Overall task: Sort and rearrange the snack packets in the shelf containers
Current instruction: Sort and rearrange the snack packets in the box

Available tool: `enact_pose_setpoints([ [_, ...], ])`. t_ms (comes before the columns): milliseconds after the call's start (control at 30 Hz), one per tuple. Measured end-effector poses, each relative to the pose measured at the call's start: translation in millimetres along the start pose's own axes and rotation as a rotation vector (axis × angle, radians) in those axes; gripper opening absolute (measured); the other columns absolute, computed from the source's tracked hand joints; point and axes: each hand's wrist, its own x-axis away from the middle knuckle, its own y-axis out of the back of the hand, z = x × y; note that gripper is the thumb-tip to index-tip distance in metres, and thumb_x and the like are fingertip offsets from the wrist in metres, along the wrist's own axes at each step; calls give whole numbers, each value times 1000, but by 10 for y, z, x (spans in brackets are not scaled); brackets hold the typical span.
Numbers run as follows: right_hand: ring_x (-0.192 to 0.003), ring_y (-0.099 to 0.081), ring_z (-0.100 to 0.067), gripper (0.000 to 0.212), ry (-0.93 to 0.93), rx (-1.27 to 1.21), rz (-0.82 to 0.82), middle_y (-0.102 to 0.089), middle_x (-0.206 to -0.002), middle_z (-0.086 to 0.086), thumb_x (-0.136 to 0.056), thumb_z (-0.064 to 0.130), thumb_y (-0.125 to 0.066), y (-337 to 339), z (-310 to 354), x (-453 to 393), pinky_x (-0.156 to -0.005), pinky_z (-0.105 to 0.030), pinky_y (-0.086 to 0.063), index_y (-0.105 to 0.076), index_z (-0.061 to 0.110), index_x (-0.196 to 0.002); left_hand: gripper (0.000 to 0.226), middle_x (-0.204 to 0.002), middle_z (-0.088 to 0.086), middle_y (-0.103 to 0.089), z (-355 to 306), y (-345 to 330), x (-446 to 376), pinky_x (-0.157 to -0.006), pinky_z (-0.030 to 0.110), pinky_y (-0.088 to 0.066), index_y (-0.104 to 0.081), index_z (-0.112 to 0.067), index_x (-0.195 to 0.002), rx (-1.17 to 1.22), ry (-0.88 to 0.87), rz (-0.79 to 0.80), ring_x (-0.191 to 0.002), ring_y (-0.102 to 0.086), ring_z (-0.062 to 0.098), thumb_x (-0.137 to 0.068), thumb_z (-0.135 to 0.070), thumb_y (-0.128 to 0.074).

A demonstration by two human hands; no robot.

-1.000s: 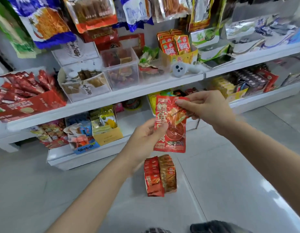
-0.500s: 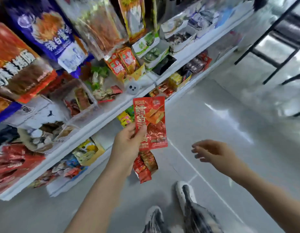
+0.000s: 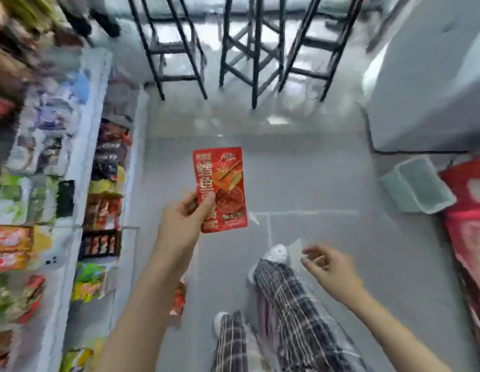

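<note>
Head view: the left hand (image 3: 183, 218) holds a red snack packet (image 3: 220, 189) upright over the grey tiled floor (image 3: 327, 183). The thumb lies across the packet's lower left front and the fingers curl behind it, so the packet stands above the hand with its printed face toward the camera. The right hand (image 3: 331, 272) hangs lower and to the right, well apart from the packet. Its fingers are loosely spread and bent, and it holds nothing.

Along the left edge runs a white shelf unit (image 3: 87, 146), its tiers packed with snack packets (image 3: 101, 210) in red, yellow, green and dark wrappers; strong blur hides their details. Low beside the left forearm, another red packet (image 3: 178, 299) shows partly, near the foot of the shelf.

Below the hands are the person's plaid trousers (image 3: 287, 318) and a white shoe (image 3: 276, 253) on the floor. A pale green plastic bin (image 3: 418, 183) lies tipped on its side on the floor at the right, just beside a red bag (image 3: 469, 210) at the frame's edge. Black metal frames (image 3: 255, 49) stand on the floor at the top, and a white cabinet (image 3: 432, 89) fills the upper right corner.
</note>
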Motion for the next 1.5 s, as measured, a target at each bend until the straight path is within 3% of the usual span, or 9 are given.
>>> enact_pose_setpoints([
  [200, -74, -64, 1, 15, -73, -140, -90, -66, -86, 21, -89, 29, -67, 902, -456, -464, -76, -27, -55, -69, 30, -104, 14, -98, 2, -76, -227, -1466, -649, -82, 30, -58, -70, -18, -103, -202, 40, 224, -91, -71, 18, -94, -16, -59],
  [500, -76, -63, 1, 14, -145, -229, -255, -68, -87, 16, -91, 33, -62, 2466, -1125, -1051, -73, -20, -52, -68, 33, -104, 16, -100, 9, -75, -414, -3788, -1402, -83, 37, -55, -69, -12, -106, -366, 46, 454, -91, -70, 23, -92, -18, -62],
  [633, -80, -63, -2, 14, -266, -187, -209, -68, -91, 16, -91, 34, -61, 3095, -1751, -1145, -78, -28, -53, -67, 33, -104, 14, -100, 6, -75, -255, -5098, -1602, -82, 36, -55, -68, -13, -104, -384, 86, 602, -92, -71, 22, -93, -18, -62],
  [900, -104, -58, -6, 17, -352, 36, -213, -64, -107, 17, -96, 29, -54, 4582, -3245, -1019, -77, -20, -40, -65, 33, -109, 14, -100, 9, -75, 88, -7524, -1404, -79, 29, -57, -67, -6, -106, -374, 147, 797, -90, -71, 19, -94, -9, -60],
  [1000, -92, -65, -4, 18, -285, -82, -300, -70, -99, 16, -92, 29, -63, 5117, -3869, -1229, -81, -24, -50, -70, 30, -108, 12, -96, 3, -75, 360, -8091, -1298, -75, 24, -57, -66, -10, -104, -330, 153, 746, -86, -72, 15, -94, -9, -59],
  [1133, -94, -69, -6, 32, -290, -634, -238, -73, -102, 9, -93, 40, -61, 5719, -4448, -1581, -87, -35, -57, -66, 24, -119, 20, -105, 7, -73, 840, -8542, -1011, -80, 26, -57, -65, -6, -114, -246, 189, 586, -93, -71, 17, -96, -9, -57],
  [1267, -89, -71, -6, 24, -348, -926, -130, -73, -100, 4, -93, 25, -64, 5932, -4737, -1825, -74, -24, -58, -64, 18, -116, 17, -104, 13, -72, 1392, -8808, -731, -74, 24, -57, -66, -5, -110, -156, 278, 442, -89, -68, 20, -95, -8, -58],
  [1367, -72, -69, -2, 16, -397, -930, -152, -72, -86, 1, -90, 11, -67, 5740, -5134, -2103, -55, -13, -50, -64, 15, -105, 11, -99, 13, -73, 1827, -8941, -725, -75, 28, -57, -69, -8, -100, -146, 327, 384, -87, -68, 21, -94, -7, -59],
  [1500, -79, -69, -17, 15, -511, -824, -214, -72, -89, -9, -87, 5, -70, 5207, -5891, -2730, -64, -23, -52, -68, 17, -96, 20, -100, 4, -69, 2557, -9004, -1079, -70, 16, -52, -61, -8, -112, -241, 361, 232, -86, -64, 14, -93, -8, -63],
])
